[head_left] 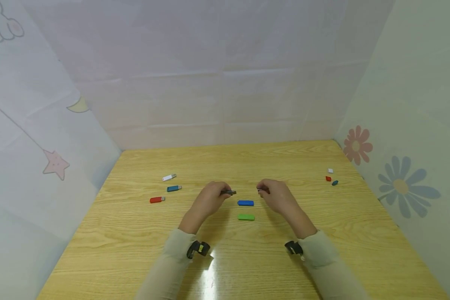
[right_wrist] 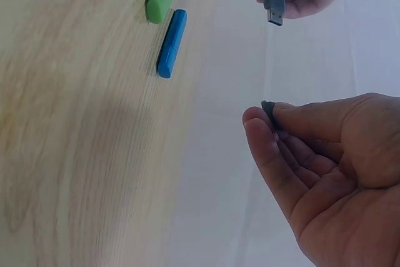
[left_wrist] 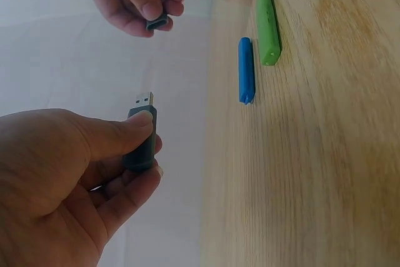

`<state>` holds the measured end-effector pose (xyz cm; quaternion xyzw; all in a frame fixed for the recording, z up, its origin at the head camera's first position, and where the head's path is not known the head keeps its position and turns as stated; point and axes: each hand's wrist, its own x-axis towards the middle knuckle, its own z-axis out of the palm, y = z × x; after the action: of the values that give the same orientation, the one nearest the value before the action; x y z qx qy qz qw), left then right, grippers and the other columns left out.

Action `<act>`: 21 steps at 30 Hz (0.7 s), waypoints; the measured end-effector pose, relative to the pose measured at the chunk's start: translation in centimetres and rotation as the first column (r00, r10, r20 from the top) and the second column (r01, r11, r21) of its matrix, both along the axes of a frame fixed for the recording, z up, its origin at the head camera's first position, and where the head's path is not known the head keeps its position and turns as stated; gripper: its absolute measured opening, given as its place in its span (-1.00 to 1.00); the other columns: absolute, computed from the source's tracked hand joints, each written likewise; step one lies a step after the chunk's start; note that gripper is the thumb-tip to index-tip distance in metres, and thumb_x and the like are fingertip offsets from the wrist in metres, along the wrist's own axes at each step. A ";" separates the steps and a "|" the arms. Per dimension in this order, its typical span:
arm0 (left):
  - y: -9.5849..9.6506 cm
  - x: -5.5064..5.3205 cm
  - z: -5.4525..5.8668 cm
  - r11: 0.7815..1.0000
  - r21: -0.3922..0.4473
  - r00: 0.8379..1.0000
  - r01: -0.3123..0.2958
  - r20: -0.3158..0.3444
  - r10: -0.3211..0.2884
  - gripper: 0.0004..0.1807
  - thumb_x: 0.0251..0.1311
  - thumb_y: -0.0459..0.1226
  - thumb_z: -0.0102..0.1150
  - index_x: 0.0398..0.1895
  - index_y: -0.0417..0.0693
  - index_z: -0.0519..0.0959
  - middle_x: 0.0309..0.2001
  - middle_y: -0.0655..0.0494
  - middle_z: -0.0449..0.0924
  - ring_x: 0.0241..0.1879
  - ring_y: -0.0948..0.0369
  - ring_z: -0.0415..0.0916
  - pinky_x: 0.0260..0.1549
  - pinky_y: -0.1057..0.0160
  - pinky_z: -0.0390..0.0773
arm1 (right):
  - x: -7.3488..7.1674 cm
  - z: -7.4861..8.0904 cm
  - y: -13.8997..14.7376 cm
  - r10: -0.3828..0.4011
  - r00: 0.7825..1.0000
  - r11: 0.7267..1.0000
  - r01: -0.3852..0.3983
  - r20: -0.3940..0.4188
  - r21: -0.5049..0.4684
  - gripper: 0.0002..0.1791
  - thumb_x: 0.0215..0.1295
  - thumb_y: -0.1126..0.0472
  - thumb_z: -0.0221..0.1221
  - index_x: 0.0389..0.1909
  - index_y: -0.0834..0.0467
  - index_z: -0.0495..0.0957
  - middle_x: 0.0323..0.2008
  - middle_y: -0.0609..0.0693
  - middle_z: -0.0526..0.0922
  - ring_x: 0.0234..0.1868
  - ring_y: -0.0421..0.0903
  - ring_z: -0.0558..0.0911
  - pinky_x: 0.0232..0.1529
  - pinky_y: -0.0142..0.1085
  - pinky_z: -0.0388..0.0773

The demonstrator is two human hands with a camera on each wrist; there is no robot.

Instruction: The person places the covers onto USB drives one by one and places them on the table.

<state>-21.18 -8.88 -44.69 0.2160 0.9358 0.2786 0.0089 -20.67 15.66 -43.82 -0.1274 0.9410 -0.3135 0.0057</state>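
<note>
My left hand point(head_left: 211, 198) pinches a dark USB stick point(left_wrist: 142, 145) between thumb and fingers, its bare metal plug point(left_wrist: 144, 99) pointing toward the other hand. Between thumb and fingertips, my right hand point(head_left: 277, 196) holds a small dark USB cap point(right_wrist: 270, 112). Cap and stick are apart, and both hands are raised above the table. Nearest to the hands on the tabletop lie a blue USB stick point(head_left: 245, 203) and, closer to me, a green USB stick point(head_left: 246, 217). No metal plug shows on either of these two.
On the wooden table point(head_left: 135, 250), a white USB stick point(head_left: 168, 177), a teal one point(head_left: 173, 188) and a red one point(head_left: 157, 200) lie left with plugs bare. White point(head_left: 330, 171), red point(head_left: 328, 178) and blue point(head_left: 335, 183) caps lie far right. Pale printed sheets point(head_left: 225, 104) surround the table.
</note>
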 end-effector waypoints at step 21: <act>1.2 -0.3 -0.1 0.999 -0.005 0.999 0.043 -0.010 -0.043 -0.87 0.39 -0.27 0.24 -0.08 -0.06 0.67 -0.13 0.11 0.68 -0.07 0.14 0.57 -0.09 0.18 0.62 | 0.1 0.2 -1.9 0.060 0.998 0.996 -0.061 -0.022 -0.061 -0.86 0.43 0.33 0.22 -0.06 0.22 0.66 -0.19 0.04 0.74 -0.20 -0.06 0.72 -0.16 -0.14 0.68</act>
<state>-21.46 -7.70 -44.76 0.2374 0.9316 0.2752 0.0104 -20.56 13.72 -43.62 -0.1592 0.9267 -0.3405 0.0019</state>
